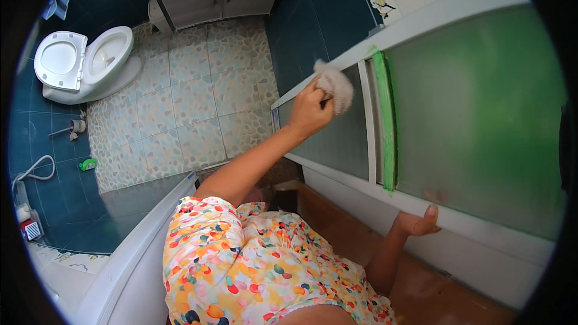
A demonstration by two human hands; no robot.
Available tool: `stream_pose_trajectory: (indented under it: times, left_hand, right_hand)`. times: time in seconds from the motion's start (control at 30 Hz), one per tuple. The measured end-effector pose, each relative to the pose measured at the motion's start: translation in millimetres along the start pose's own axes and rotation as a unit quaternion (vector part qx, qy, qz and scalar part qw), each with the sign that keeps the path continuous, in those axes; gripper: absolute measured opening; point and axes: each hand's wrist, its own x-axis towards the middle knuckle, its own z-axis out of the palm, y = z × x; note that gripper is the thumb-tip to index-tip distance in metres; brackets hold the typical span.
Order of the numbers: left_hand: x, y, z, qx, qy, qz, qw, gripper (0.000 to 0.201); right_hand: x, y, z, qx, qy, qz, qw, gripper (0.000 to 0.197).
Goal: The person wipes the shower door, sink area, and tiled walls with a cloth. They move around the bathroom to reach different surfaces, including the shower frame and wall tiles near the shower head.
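My left hand (310, 108) is closed around a crumpled, pale greyish-white cloth (336, 88). It is raised at a white-framed sliding door, against or just over the greyish frosted pane (354, 138); contact cannot be made out. To the right of that hand, a bright green strip (386, 123) runs along a white upright of the door. Lower right, my right hand (416, 224) rests at the white bottom rail (475, 221), thumb apart from the fingers, holding no loose object. Some of its fingers are hard to see. Beyond the rail is a green-tinted frosted panel (475, 102).
A white toilet (111, 54) with its lid up stands far left. A grey two-door cabinet (223, 0) is at the back. Pebble-patterned tiles (174, 108) cover the floor. A green bottle (88, 164) and a shower hose (42, 171) are along the left wall.
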Motion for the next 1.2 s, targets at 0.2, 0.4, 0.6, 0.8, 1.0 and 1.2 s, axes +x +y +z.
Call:
stream_pose_trajectory:
  times: [0.2, 0.4, 0.6, 0.8, 1.0, 1.2]
  left_hand:
    - [61.1, 1.6, 42.4, -0.033, 0.066, 0.247, 0.966, 0.048]
    - [42.6, -112.7, 89.4, -0.024, 0.086, 0.138, 0.986, 0.046]
    - [-3.9, -249.0, 93.4, -0.095, 0.154, -0.084, 0.98, 0.037]
    - [-20.7, -304.4, 94.7, -0.029, 0.147, -0.108, 0.983, 0.037]
    - [-15.7, -204.0, 99.9, -0.406, 0.15, -0.042, 0.9, 0.048]
    - [-24.2, -203.3, 90.9, -0.07, 0.061, 0.128, 0.987, 0.048]
  right_hand:
    - [10.1, 18.4, -56.1, -0.357, -0.121, -0.369, 0.849, 0.045]
    - [0.7, -23.5, 5.1, 0.077, -0.178, 0.02, 0.981, 0.039]
    - [-26.2, 3.4, 11.0, 0.046, -0.269, 0.127, 0.954, 0.04]
    - [-69.2, 39.8, -30.4, -0.101, -0.367, 0.254, 0.889, 0.04]
    - [-155.6, 101.3, -112.9, -0.303, -0.543, 0.415, 0.664, 0.041]
    - [-293.5, 191.3, -172.1, -0.324, -0.673, 0.462, 0.478, 0.042]
